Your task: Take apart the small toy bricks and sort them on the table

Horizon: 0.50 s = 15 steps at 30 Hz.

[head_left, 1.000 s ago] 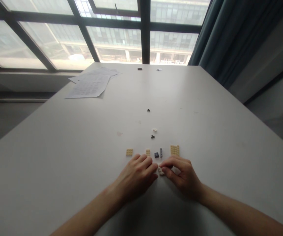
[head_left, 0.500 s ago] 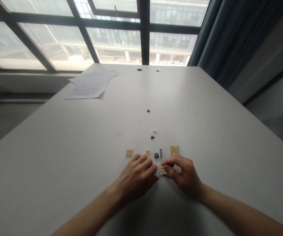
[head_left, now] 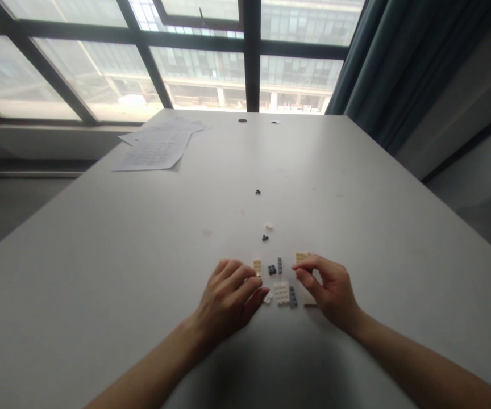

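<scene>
My left hand rests on the table with curled fingers and the thumb apart from the index finger. Beside its fingertips lie a small tan plate brick and a small white piece. My right hand has thumb and index finger pinched together just below a tan plate, which it partly covers; whatever is between the fingertips is too small to make out. Between the hands sit a white studded plate, a blue-grey plate, a dark block and a narrow grey strip.
A thin brown piece shows under my right hand. Further off on the white table lie small dark pieces and a white piece. Papers lie at the far left, by the window; a curtain hangs at right.
My right hand has moved up and right, off the white plate, uncovering the blue-grey plate. My left hand has shifted left, hiding a tan plate and exposing a white piece.
</scene>
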### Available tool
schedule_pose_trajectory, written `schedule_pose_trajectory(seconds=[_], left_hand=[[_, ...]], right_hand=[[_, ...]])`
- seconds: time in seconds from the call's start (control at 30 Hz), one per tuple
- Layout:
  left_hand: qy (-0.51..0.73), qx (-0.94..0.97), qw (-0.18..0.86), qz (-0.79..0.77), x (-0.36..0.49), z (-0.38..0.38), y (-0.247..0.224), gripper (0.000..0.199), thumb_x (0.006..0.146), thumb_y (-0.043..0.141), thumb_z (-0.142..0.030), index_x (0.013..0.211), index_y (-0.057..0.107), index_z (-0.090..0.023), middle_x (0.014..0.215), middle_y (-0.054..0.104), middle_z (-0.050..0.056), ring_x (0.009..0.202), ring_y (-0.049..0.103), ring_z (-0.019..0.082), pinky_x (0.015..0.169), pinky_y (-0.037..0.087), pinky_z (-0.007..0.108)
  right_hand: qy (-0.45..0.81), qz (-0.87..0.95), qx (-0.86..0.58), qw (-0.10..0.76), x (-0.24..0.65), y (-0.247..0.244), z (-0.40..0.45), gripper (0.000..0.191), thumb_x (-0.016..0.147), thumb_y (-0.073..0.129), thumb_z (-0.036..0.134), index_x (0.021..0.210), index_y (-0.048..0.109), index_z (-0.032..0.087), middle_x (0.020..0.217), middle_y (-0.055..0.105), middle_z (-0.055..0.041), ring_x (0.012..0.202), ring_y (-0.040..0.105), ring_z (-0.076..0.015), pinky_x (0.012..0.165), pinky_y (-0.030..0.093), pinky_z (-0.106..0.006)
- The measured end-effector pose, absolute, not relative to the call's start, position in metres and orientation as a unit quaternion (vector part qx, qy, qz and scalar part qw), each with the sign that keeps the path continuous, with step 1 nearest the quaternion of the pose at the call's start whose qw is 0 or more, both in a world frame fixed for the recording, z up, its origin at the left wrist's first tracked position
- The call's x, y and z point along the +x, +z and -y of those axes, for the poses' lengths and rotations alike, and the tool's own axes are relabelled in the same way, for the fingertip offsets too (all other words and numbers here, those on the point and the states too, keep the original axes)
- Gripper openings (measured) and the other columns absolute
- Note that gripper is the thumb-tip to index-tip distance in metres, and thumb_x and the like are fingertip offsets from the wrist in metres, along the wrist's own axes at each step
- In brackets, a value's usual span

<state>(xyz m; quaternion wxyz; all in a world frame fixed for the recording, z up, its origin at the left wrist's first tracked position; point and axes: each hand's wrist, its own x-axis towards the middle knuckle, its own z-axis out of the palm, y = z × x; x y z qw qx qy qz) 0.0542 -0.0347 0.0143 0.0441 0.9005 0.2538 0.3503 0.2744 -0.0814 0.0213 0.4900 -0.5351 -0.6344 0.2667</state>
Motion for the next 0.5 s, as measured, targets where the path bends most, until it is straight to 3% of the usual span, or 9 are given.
schedule_pose_trajectory(seconds=[0.17, 0.5], left_hand=[[0.376, 0.889, 0.05, -0.257, 0.054, 0.035, 0.015, 0.01, 0.079, 0.066, -0.014, 0.08, 0.057, -0.018, 0.076, 0.061, 0.003, 0.073, 0.049, 0.016, 0.07, 0.039, 0.033], [0.392, 0.888, 0.046, -0.237, 0.055, 0.036, 0.014, 0.015, 0.077, 0.066, -0.014, 0.071, 0.053, -0.018, 0.07, 0.059, 0.002, 0.069, 0.048, 0.015, 0.07, 0.041, 0.033]], right_hand=[[0.28, 0.593, -0.57, 0.494, 0.286, 0.016, 0.075, 0.012, 0.085, 0.06, 0.027, 0.083, 0.07, 0.02, 0.079, 0.07, -0.0025, 0.076, 0.063, -0.0179, 0.069, 0.047, -0.028], [0.334, 0.476, -0.607, 0.542, 0.293, 0.006, 0.06, 0.017, 0.081, 0.063, 0.033, 0.08, 0.07, 0.018, 0.066, 0.066, -0.0001, 0.064, 0.059, -0.0147, 0.06, 0.047, -0.025]])
